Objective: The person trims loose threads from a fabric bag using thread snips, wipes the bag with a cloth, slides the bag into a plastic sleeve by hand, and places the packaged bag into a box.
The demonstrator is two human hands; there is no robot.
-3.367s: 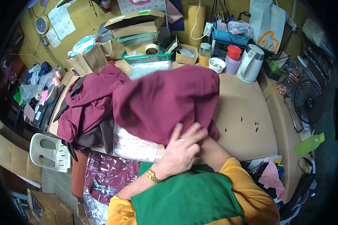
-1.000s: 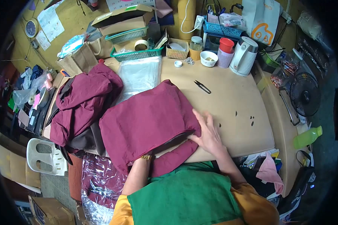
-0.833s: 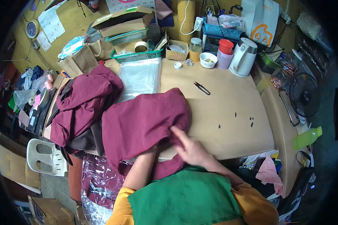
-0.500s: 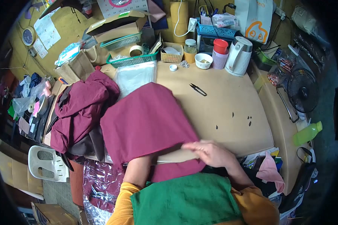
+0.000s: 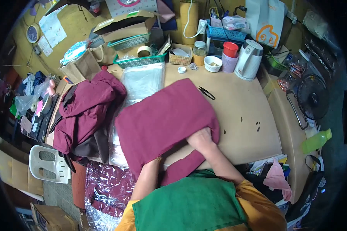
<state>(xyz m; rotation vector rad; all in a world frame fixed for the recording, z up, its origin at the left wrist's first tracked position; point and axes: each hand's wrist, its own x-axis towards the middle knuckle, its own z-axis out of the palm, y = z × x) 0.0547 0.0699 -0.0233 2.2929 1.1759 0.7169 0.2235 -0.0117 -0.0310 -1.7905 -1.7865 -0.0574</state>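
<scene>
A maroon garment (image 5: 165,115) lies spread in front of me on the brown table (image 5: 246,100). My left hand is inside the garment, hidden under the cloth; only the forearm and part of a gold watch show at its lower edge. My right hand (image 5: 199,139) reaches into the garment's opening on the right, its fingers covered by cloth. A narrow maroon band of cloth (image 5: 183,167) hangs over the table's front edge, between my forearms. Black thread snips (image 5: 206,92) lie just beyond the garment's upper right edge.
Left of the garment is a pile of maroon and dark clothes (image 5: 90,111). Clear plastic bags (image 5: 142,81) lie behind. Baskets (image 5: 140,60), a white bowl (image 5: 213,64), a red-lidded cup (image 5: 229,57) and a kettle (image 5: 249,59) line the back. A fan (image 5: 313,96) stands right.
The garment has shifted right and its right side is spread wider, near the snips. My right hand has moved from outside the edge into the opening.
</scene>
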